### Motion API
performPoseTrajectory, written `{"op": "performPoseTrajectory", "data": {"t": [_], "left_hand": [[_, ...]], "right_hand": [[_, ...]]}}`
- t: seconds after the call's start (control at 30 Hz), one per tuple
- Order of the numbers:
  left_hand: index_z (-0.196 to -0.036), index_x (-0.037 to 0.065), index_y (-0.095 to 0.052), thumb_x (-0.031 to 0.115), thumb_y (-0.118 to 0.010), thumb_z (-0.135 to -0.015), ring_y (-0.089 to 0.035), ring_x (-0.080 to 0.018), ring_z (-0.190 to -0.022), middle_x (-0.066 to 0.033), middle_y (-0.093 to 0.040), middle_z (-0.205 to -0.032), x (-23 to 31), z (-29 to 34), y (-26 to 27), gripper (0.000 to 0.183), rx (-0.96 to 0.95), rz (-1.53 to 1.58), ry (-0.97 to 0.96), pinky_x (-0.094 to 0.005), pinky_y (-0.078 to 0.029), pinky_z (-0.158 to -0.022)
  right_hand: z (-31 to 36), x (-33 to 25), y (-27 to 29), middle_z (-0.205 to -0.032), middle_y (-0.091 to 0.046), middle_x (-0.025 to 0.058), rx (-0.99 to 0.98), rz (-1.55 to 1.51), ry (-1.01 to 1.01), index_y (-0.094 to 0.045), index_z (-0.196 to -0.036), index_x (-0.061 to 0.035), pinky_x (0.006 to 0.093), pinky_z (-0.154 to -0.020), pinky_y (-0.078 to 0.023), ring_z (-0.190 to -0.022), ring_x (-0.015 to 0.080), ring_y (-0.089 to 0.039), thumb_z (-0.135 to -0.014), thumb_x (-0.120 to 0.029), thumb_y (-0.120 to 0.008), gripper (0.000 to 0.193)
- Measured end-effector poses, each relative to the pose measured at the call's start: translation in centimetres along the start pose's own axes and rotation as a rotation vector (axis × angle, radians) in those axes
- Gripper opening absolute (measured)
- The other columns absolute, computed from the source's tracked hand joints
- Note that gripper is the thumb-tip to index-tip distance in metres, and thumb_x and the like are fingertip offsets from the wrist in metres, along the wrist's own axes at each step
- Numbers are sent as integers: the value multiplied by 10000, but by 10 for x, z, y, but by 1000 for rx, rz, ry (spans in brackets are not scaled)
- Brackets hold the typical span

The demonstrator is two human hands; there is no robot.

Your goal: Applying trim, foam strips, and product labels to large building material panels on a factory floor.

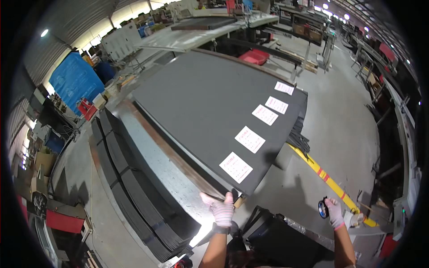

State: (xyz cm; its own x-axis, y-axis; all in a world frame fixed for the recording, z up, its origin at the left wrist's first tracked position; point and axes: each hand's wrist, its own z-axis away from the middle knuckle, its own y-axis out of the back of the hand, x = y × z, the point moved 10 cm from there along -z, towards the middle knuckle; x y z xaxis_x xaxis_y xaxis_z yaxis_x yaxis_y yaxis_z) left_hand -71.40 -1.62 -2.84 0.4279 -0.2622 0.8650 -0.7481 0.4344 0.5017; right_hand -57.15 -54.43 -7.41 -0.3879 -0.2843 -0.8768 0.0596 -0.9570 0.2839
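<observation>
My left hand [220,211], in a pale striped glove, is at the near corner of a worktable, against its brown edge [196,177]. Its thumb and fingers are apart, and I make out nothing held in it. Off to the right, my gloved right hand [334,213] grips a roll of dark tape [322,208], held away from the table. A large dark grey sheet [192,94] covers most of the tabletop. Several white paper slips with red and black writing lie in a row along its right side, the nearest slip [236,167] close to my left hand.
Long bundles of dark strips [134,187] are stacked to the left of the table. A yellow bar with red bands [328,180] runs along the right. Black material [286,239] sits close before me. Farther off are a red bin [254,56] and a blue tarp [76,80].
</observation>
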Motion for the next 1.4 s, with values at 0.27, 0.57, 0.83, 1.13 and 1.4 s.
{"op": "performPoseTrajectory", "data": {"t": [0.27,0.57,0.83,1.13,1.4], "left_hand": [[-1206,-54,-524,310,-831,-695,-615,-255,-963,-155,-630,-1065,-114,180,-37,698,-296,561,565,-358,-503,-856],[-1224,25,-537,500,-533,-893,-584,-288,-1072,-136,-606,-1160,35,85,65,579,-407,1453,507,-451,-481,-925],[-1452,62,-282,654,-470,-857,-417,-244,-1277,-102,-444,-1398,-115,254,-28,860,-816,1778,791,-412,-290,-1101],[-1430,33,-272,594,-536,-848,-399,-383,-1299,-215,-389,-1428,-75,149,16,850,-740,1944,707,-569,-277,-1105],[-1116,67,-545,438,-436,-968,-601,-235,-949,-104,-601,-1062,-96,182,15,413,-210,1437,785,-382,-494,-859]], "right_hand": [[134,-1,-52,-1047,-636,97,-833,407,32,-574,-1180,14,315,-854,-467,-965,180,-573,-901,-391,-618,494],[270,-29,54,-1404,-425,198,-758,640,-48,-375,-1389,18,363,-1080,-330,-1298,282,-411,-649,-156,-841,891],[291,-226,-317,-1201,-523,265,-682,970,888,-361,-1342,14,463,-922,-464,-1079,412,-558,-752,-453,-680,818],[276,-316,-427,-1245,-510,221,-519,889,1204,-418,-1310,-38,430,-955,-433,-1115,376,-542,-845,-364,-633,607],[28,121,-28,-886,-615,60,-358,621,-255,-615,-964,-20,345,-838,-452,-863,205,-533,-795,-290,-662,322]]}}
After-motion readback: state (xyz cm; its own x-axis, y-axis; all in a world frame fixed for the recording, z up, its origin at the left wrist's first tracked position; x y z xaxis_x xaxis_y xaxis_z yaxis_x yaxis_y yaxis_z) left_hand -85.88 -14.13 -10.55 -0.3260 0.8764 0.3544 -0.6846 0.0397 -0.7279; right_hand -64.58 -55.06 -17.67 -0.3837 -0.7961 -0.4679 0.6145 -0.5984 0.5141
